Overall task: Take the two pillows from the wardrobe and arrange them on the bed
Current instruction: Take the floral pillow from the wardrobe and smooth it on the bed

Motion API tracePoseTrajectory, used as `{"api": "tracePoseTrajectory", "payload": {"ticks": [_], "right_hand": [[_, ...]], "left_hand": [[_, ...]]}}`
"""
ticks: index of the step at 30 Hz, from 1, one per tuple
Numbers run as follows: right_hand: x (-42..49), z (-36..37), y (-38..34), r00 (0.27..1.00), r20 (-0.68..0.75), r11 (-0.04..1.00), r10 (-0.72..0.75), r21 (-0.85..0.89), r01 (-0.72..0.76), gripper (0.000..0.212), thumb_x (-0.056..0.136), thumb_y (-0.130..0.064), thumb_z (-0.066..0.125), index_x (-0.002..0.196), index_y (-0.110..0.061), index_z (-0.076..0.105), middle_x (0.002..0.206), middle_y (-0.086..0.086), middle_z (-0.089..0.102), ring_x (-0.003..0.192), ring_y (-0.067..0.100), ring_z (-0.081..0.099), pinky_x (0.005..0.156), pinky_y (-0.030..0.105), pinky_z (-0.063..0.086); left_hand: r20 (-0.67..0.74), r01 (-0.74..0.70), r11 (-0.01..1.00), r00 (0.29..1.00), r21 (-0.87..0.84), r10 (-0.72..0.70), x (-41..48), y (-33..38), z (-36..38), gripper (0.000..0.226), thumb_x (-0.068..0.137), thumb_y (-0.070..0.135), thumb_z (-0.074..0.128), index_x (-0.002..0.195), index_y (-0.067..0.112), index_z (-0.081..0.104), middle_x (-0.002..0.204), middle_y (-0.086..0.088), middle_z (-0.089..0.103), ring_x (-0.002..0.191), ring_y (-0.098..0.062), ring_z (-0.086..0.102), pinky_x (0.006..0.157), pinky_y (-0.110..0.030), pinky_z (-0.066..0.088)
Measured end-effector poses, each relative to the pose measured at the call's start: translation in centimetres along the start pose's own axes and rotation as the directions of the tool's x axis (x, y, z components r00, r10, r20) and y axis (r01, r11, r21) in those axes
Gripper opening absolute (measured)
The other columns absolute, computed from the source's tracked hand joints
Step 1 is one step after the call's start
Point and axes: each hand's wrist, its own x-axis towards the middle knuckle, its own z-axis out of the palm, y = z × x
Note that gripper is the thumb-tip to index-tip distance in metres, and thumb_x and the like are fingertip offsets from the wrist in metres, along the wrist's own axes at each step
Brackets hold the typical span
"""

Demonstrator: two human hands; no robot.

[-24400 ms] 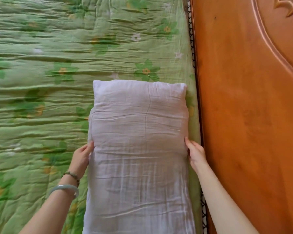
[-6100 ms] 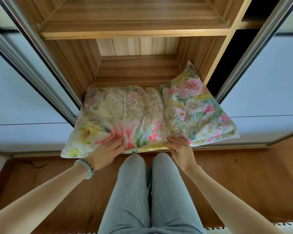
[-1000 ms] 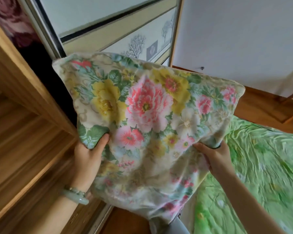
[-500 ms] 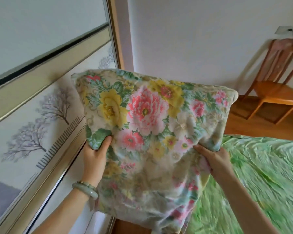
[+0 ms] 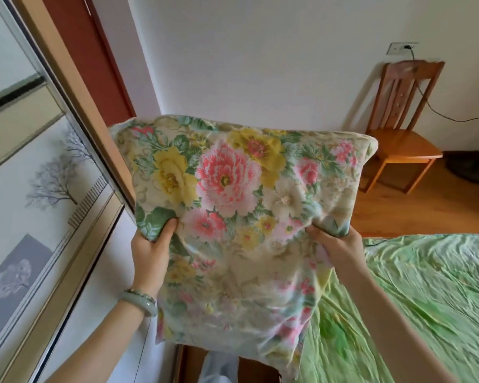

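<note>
Floral pillow (image 5: 233, 217) held up at frame centre, clear of bed (image 5: 426, 286), lower half hanging limp. Left hand (image 5: 150, 252) grips its left edge, thumb on front. Right hand (image 5: 338, 247) pinches right edge. Hands well apart.

Step, likely: carry pillow to bed at lower right.

Doing it well:
- hold both sides level
- swing clear of wardrobe door (image 5: 53, 189) at left
- lower flat, then smooth corners

Bed's head end not in frame.

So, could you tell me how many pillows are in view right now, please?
1. The floral pillow is held up, gripped by the left hand and the right hand, beside the green bed. Another may lie on bed areas out of frame.
</note>
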Motion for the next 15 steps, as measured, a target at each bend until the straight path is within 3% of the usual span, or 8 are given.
{"api": "tracePoseTrajectory", "payload": {"ticks": [3, 7, 9, 12, 15], "right_hand": [[5.5, 2.0, 0.1, 1.000, -0.030, 1.000, 0.004, -0.002, -0.004, 0.034, 0.065, -0.016, 0.086, 0.096, -0.012, 0.072, 0.094, 0.005, 0.075, 0.088, 0.022, 0.072, 0.078, 0.039, 0.058], [13.0, 5.1, -0.4, 0.996, -0.084, 1.000, 0.031, 0.006, -0.031, 0.036, 0.064, -0.016, 0.086, 0.096, -0.009, 0.072, 0.094, 0.006, 0.075, 0.087, 0.023, 0.072, 0.081, 0.044, 0.059], [16.4, 6.7, -1.2, 0.994, -0.111, 1.000, 0.022, 0.011, -0.021, 0.036, 0.066, -0.015, 0.086, 0.098, -0.007, 0.072, 0.096, 0.008, 0.075, 0.089, 0.023, 0.072, 0.081, 0.044, 0.058], [21.5, 8.8, -2.4, 0.988, -0.155, 1.000, 0.016, 0.027, -0.012, 0.033, 0.066, -0.015, 0.086, 0.096, -0.010, 0.073, 0.094, 0.005, 0.075, 0.088, 0.022, 0.072, 0.078, 0.041, 0.059], [25.8, 10.0, -3.1, 0.985, -0.175, 0.999, 0.006, 0.050, 0.003, 0.032, 0.065, -0.015, 0.086, 0.094, -0.011, 0.073, 0.092, 0.003, 0.076, 0.087, 0.021, 0.073, 0.077, 0.040, 0.059]], "left_hand": [[0.026, -0.030, 1.000, 0.999, -0.006, 0.030, 6.2, -2.0, 3.4, 0.011, 0.088, 0.024, 0.070, 0.098, 0.027, 0.067, 0.086, 0.024, 0.070, 0.083, 0.011, 0.064, 0.066, -0.005, 0.047], [0.013, -0.043, 0.999, 0.999, -0.014, 0.043, 14.9, -3.8, 8.4, 0.014, 0.085, 0.028, 0.073, 0.097, 0.033, 0.067, 0.092, 0.027, 0.065, 0.085, 0.006, 0.065, 0.068, -0.004, 0.046], [0.017, -0.029, 0.999, 0.999, -0.014, 0.029, 19.1, -4.6, 10.7, 0.020, 0.083, 0.028, 0.074, 0.100, 0.020, 0.069, 0.090, 0.020, 0.066, 0.084, -0.001, 0.067, 0.063, -0.002, 0.044], [0.049, -0.028, 0.999, 0.998, -0.030, 0.029, 25.0, -5.5, 14.1, 0.026, 0.083, 0.027, 0.075, 0.102, 0.011, 0.068, 0.093, 0.011, 0.068, 0.081, 0.011, 0.065, 0.066, -0.003, 0.046], [0.051, -0.023, 0.998, 0.998, -0.059, 0.026, 29.5, -6.0, 17.2, 0.035, 0.082, 0.032, 0.075, 0.107, 0.008, 0.069, 0.096, 0.007, 0.070, 0.084, 0.012, 0.064, 0.070, -0.006, 0.048]]}}
